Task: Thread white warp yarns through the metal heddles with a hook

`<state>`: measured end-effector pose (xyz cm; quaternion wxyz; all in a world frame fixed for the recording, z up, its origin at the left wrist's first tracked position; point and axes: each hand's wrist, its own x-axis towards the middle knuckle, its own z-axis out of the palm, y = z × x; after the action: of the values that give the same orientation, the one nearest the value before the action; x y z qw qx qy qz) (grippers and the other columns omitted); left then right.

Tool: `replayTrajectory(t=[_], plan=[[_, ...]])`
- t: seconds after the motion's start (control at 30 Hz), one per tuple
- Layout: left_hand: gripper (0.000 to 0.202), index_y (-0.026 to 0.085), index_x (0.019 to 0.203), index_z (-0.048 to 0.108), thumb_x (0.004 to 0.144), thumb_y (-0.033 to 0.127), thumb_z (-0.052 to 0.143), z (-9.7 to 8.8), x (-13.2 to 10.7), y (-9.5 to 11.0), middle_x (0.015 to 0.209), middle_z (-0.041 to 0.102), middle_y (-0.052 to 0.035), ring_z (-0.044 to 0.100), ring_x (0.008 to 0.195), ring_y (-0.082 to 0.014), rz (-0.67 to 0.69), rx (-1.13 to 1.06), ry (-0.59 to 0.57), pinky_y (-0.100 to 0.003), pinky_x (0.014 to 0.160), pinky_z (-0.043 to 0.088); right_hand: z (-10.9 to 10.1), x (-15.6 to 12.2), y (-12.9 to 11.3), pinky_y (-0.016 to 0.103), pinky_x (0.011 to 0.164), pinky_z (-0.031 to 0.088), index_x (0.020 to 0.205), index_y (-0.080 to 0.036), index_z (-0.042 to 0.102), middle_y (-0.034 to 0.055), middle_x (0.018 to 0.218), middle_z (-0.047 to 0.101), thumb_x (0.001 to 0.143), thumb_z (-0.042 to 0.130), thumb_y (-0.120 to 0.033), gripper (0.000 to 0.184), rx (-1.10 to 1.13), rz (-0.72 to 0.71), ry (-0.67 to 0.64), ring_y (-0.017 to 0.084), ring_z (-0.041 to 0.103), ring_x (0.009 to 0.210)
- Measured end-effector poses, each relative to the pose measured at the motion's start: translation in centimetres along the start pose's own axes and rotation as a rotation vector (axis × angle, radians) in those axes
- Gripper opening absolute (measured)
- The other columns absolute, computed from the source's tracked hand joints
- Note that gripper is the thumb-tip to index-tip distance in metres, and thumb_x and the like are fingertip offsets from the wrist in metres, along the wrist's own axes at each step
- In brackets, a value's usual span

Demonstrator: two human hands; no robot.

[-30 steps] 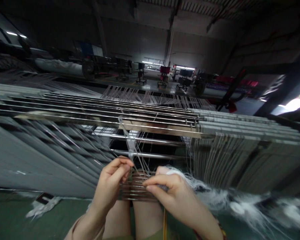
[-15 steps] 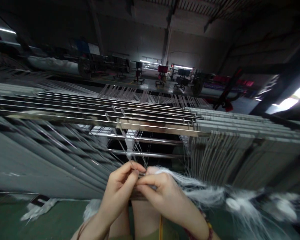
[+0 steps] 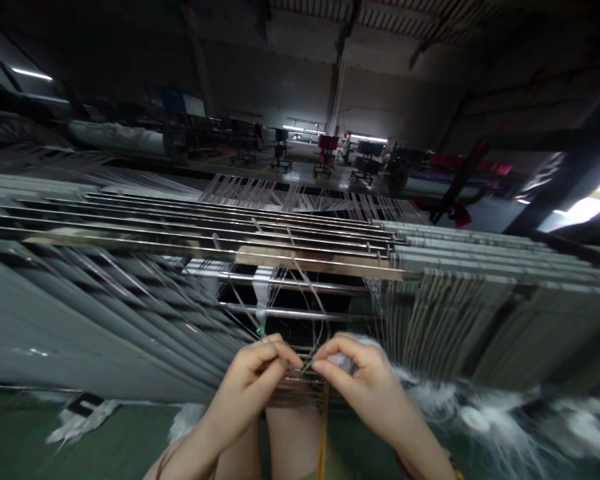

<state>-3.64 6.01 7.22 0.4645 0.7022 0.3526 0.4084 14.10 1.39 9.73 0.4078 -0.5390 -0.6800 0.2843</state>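
Note:
My left hand (image 3: 263,373) pinches a thin strand of yarn between thumb and forefinger, low in front of the loom. Facing it, my right hand (image 3: 357,377) is closed, thumb against forefinger, at the lower part of some thin heddles (image 3: 311,288). These slant down from the metal harness bars (image 3: 205,230). The two sets of fingertips are a short gap apart, with a fine strand between them. A bundle of white yarn (image 3: 347,360) lies behind my right hand, partly hidden by it. A small green tie (image 3: 261,330) hangs just above my left hand.
Dense rows of heddles (image 3: 450,313) hang at the right. Grey warp yarns (image 3: 80,320) spread across the left. Tangled white yarn (image 3: 495,427) hangs at lower right. Wooden strips (image 3: 265,257) and metal rods (image 3: 300,312) cross the loom's middle.
My hands have drawn apart from nearly touching, the right one moving rightward. Some heddles now slant to the right towards it. The green tie has come into view.

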Motion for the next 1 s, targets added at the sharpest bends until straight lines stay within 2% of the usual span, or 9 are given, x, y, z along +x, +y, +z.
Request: replayTrajectory(t=[0.07,0.13,0.23,0.4,0.6,0.77,0.9,0.97,1.0], plan=[[0.017,0.017,0.076,0.069,0.079,0.02,0.052,-0.2,0.8,-1.2,0.072,0.064,-0.0032,0.056,0.057,-0.014,-0.071,-0.075,0.125,-0.025,0.054,0.044,0.3,-1.1,0.3,0.024,0.069,0.042,0.083,-0.021,0.062,-0.0019,0.078,0.06,0.085,0.058,-0.009,0.012,0.043,-0.088,0.187,0.013,0.057,0.075],[0.016,0.017,0.082,0.069,0.077,0.023,0.055,-0.5,1.9,-2.5,0.09,0.068,-0.0069,0.061,0.071,-0.0177,-0.065,-0.067,0.229,-0.028,0.064,0.049,0.7,-2.2,0.7,0.026,0.071,0.042,0.098,-0.022,0.062,0.0004,0.081,0.057,0.087,0.053,-0.005,0.022,0.033,-0.268,0.313,0.015,0.055,0.08],[0.018,0.019,0.085,0.068,0.069,0.022,0.062,-0.8,3.7,-3.8,0.111,0.065,-0.0092,0.054,0.108,-0.0257,-0.05,0.0,0.317,-0.036,0.09,0.043,1.3,-2.9,1.3,0.029,0.068,0.042,0.118,-0.021,0.059,0.0035,0.081,0.052,0.088,0.046,-0.004,0.037,-0.065,-0.374,0.285,0.017,0.053,0.079],[0.025,0.016,0.092,0.065,0.07,0.029,0.064,-1.2,5.0,-4.2,0.098,0.068,-0.0081,0.063,0.064,-0.0164,-0.173,-0.139,0.197,-0.028,0.055,0.05,1.6,-1.8,1.2,0.028,0.066,0.042,0.115,-0.02,0.062,0.0031,0.08,0.052,0.092,0.045,-0.013,0.03,-0.065,-0.129,0.082,0.016,0.055,0.076],[0.015,0.017,0.084,0.061,0.081,0.032,0.058,-2.3,0.2,-1.5,0.048,0.051,0.0067,0.046,0.045,-0.0078,-0.266,-0.278,0.148,-0.018,0.046,0.038,2.1,0.2,-0.1,0.024,0.068,0.044,0.103,-0.021,0.069,0.0014,0.084,0.062,0.089,0.051,-0.012,0.024,-0.087,-0.055,-0.051,0.014,0.06,0.077],[0.015,0.02,0.077,0.065,0.083,0.03,0.057,-1.2,-3.9,0.1,0.07,0.064,0.0011,0.059,0.066,-0.0134,-0.131,0.061,-0.017,-0.021,0.06,0.045,3.4,1.9,-0.8,0.021,0.072,0.045,0.089,-0.022,0.069,-0.0016,0.087,0.066,0.086,0.055,-0.011,0.018,-0.04,-0.056,-0.142,0.013,0.062,0.082],[0.015,0.021,0.094,0.061,0.087,0.03,0.051,-0.1,-5.0,-2.6,0.087,0.069,-0.0026,0.065,0.08,-0.0169,-0.08,0.269,0.242,-0.024,0.072,0.05,3.0,0.0,-0.9,0.024,0.065,0.044,0.083,-0.021,0.064,-0.0016,0.077,0.063,0.083,0.059,-0.01,0.012,-0.05,-0.05,0.084,0.014,0.06,0.073],[0.021,0.02,0.105,0.057,0.088,0.031,0.051,1.5,-6.1,-4.7,0.096,0.069,-0.0065,0.065,0.088,-0.0194,0.069,0.419,0.368,-0.028,0.078,0.05,1.9,-2.4,-0.5,0.025,0.064,0.045,0.089,-0.024,0.062,-0.0002,0.077,0.061,0.085,0.057,-0.012,0.013,0.019,-0.169,0.311,0.014,0.06,0.071],[0.025,0.019,0.104,0.058,0.087,0.035,0.051,2.6,-6.8,-5.7,0.094,0.07,-0.0085,0.066,0.087,-0.0218,0.198,0.508,0.302,-0.03,0.077,0.05,1.0,-3.7,-0.2,0.027,0.066,0.047,0.094,-0.026,0.062,0.0008,0.079,0.062,0.087,0.056,-0.013,0.016,0.069,-0.253,0.403,0.015,0.06,0.073]])
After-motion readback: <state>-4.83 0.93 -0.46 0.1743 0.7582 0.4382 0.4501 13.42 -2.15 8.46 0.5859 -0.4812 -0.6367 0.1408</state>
